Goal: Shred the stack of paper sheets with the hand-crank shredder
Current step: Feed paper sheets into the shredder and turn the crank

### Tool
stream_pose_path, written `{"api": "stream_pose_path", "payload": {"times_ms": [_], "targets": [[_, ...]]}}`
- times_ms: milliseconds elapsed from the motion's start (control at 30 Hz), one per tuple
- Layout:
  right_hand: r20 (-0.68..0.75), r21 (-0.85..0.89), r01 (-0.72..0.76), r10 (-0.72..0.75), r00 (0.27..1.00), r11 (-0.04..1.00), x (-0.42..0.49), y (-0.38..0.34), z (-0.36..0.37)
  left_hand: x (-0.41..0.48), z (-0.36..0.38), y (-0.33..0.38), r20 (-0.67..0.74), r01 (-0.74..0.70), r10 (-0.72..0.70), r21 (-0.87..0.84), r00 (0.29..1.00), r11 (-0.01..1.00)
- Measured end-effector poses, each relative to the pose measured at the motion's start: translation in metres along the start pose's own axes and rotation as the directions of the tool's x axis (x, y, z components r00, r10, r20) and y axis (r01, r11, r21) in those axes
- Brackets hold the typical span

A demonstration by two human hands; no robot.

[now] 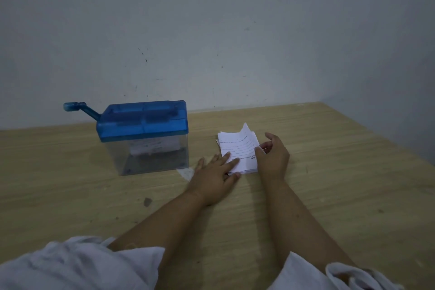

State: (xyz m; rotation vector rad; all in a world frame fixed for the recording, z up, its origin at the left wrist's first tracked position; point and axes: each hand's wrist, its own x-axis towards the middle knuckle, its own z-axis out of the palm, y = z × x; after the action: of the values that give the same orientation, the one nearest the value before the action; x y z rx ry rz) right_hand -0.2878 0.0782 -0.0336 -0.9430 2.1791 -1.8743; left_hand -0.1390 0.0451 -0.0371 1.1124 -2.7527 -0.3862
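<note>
- The stack of paper sheets (240, 148) lies flat on the wooden table (329, 172), just right of the hand-crank shredder (143, 129). Its long axis runs away from the person toward the wall, and its printed lines run crosswise.
- The shredder's crank (82, 109) points up and to the left.
- The stack sits between the two hands.
- The left hand (211, 176) presses straight, spread fingers on the stack's near left corner.
- The right hand (273, 160) curls thumb and fingers onto the stack's right edge, pinching paper.
</note>
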Motion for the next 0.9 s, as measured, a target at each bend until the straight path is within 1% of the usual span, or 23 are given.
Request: {"api": "stream_pose_path", "payload": {"times_ms": [200, 300, 367, 433, 500, 567, 633, 667, 733, 833, 900], "targets": [[-0.074, -0.018, -0.032, 0.031, 0.997, 0.999, 0.0, 0.0, -0.003, -0.001, 0.0, 0.0, 0.007, -0.001, 0.001, 0.002, 1.0, 1.0], [-0.073, -0.006, -0.018, 0.017, 0.997, 1.0, 0.0, 0.001, -0.003, 0.0, 0.001, -0.001, -0.002, -0.001, 0.001, -0.01, 1.0, 1.0], [-0.073, -0.001, 0.021, -0.021, 0.997, 1.0, -0.001, -0.001, -0.002, 0.001, 0.004, -0.001, -0.041, 0.01, -0.012, -0.057, 0.999, 0.998], [-0.093, 0.008, 0.102, -0.101, 0.991, 0.995, -0.004, -0.005, 0.001, 0.001, 0.006, -0.001, -0.138, 0.023, -0.045, -0.16, 0.989, 0.987], [-0.125, 0.036, 0.165, -0.159, 0.979, 0.986, -0.007, -0.013, 0.002, -0.004, 0.001, 0.002, -0.295, -0.051, -0.041, -0.297, 0.954, 0.954], [-0.17, 0.115, 0.18, -0.159, 0.972, 0.977, -0.011, -0.022, 0.0, -0.013, -0.007, 0.006, -0.457, -0.156, -0.058, -0.415, 0.887, 0.896], [-0.201, 0.228, 0.178, -0.132, 0.971, 0.957, -0.013, -0.031, -0.003, -0.028, -0.016, 0.011, -0.535, -0.171, -0.182, -0.544, 0.825, 0.822], [-0.196, 0.274, 0.171, -0.119, 0.973, 0.947, -0.014, -0.037, -0.004, -0.035, -0.022, 0.013, -0.548, -0.182, -0.225, -0.59, 0.806, 0.787], [-0.163, 0.347, 0.141, -0.088, 0.983, 0.927, -0.017, -0.052, -0.004, -0.044, -0.039, 0.013, -0.543, -0.205, -0.236, -0.63, 0.806, 0.749], [-0.112, 0.449, 0.079, -0.032, 0.993, 0.89, -0.027, -0.079, 0.004, -0.051, -0.071, 0.004, -0.444, -0.188, -0.229, -0.714, 0.866, 0.675], [-0.077, 0.487, 0.071, -0.039, 0.996, 0.871, -0.037, -0.096, 0.012, -0.055, -0.095, -0.005, -0.382, -0.156, -0.24, -0.76, 0.893, 0.631]]}}
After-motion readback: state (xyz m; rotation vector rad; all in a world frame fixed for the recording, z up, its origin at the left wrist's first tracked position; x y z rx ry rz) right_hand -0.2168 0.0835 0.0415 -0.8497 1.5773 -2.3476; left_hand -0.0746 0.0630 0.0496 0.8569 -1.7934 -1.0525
